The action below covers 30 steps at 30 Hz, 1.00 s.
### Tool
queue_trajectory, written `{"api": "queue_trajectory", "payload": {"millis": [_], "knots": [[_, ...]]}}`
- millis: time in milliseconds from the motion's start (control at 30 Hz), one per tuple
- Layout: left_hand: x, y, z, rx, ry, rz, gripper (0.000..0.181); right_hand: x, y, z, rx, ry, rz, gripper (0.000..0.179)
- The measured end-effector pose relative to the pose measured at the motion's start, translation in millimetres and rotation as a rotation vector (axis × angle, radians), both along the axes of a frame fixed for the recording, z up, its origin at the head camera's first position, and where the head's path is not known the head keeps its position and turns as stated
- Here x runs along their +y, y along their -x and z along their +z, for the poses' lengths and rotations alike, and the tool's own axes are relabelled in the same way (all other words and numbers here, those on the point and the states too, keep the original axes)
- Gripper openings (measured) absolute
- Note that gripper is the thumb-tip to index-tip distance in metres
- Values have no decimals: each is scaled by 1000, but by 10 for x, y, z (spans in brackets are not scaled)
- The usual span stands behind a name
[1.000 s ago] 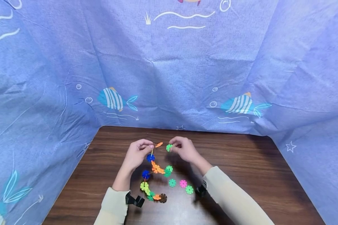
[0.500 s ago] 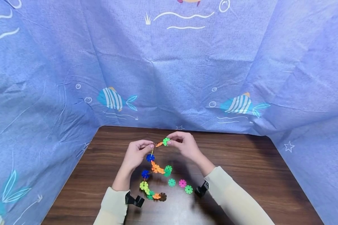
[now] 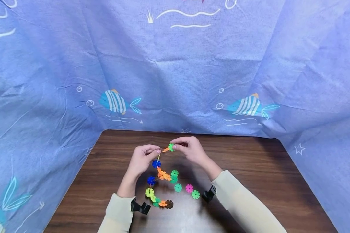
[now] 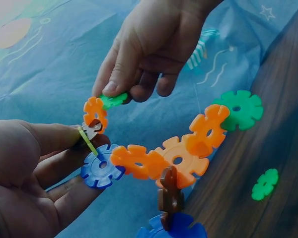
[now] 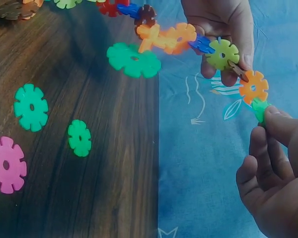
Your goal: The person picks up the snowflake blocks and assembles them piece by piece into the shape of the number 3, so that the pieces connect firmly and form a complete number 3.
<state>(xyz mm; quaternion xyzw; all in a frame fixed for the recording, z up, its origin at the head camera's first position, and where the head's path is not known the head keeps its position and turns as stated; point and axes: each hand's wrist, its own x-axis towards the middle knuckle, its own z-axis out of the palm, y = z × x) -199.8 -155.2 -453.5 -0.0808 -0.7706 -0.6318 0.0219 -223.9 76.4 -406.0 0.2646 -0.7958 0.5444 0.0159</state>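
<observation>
A chain of notched plastic flower discs hangs from my left hand [image 3: 142, 159], whose thumb and fingers pinch a brown disc [image 4: 92, 130] near its upper end. Past it comes an orange disc [image 5: 253, 88], the last in line. My right hand [image 3: 193, 151] pinches a bright green disc [image 5: 260, 110], its edge meeting the orange disc's rim. Below my left fingers follow a yellow disc [image 5: 222, 54], a blue disc [image 3: 156, 163] and several orange discs [image 3: 161, 175]. A brown disc [image 4: 170, 193] links these to another blue disc [image 3: 151, 180].
The chain's lower part curves across the wooden table [image 3: 250, 181] through a yellow disc [image 3: 149, 193] to a dark brown disc [image 3: 169, 204]. Right of it lie a loose teal disc [image 3: 178, 187], a pink disc [image 3: 189, 188] and a green disc [image 3: 195, 194]. Blue fabric [image 3: 175, 74] hangs behind.
My right hand has moved left and slightly up, bringing the green disc from apart to the orange disc's edge. My left hand has stayed nearly still with the chain.
</observation>
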Motion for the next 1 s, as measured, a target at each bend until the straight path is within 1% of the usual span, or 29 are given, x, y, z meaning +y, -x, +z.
{"api": "queue_trajectory", "payload": {"millis": [67, 233, 333, 400, 467, 567, 633, 733, 833, 900, 1000], "knots": [[37, -6, -7, 5, -9, 18, 18, 4, 63, -87, 2, -5, -1, 16], [136, 1, -38, 26, 0, 43, 15, 34, 233, -326, 6, -14, -7, 14], [170, 4, -40, 36, 8, 53, 15, 37, 247, -363, 27, -29, -4, 14], [179, 3, -39, 31, 13, 49, 15, 42, 249, -390, 40, -40, -3, 15], [170, 4, -50, 22, 35, 35, 14, 49, 251, -420, 27, -39, -2, 16], [129, 13, -60, 11, 90, -11, 10, 53, 258, -449, -17, -8, 8, 16], [105, 21, -64, -1, 97, -47, 10, 44, 264, -461, -38, 16, 17, 13], [91, 37, -78, -28, 51, -106, 15, 9, 270, -476, -34, 26, 38, 9], [98, 57, -104, -59, -10, -154, 21, -43, 268, -488, -45, 27, 69, 10], [100, 66, -119, -62, -13, -171, 21, -63, 257, -506, -68, 27, 82, 13], [87, 75, -131, -49, -11, -173, 19, -34, 243, -571, -120, 35, 80, 19]]}}
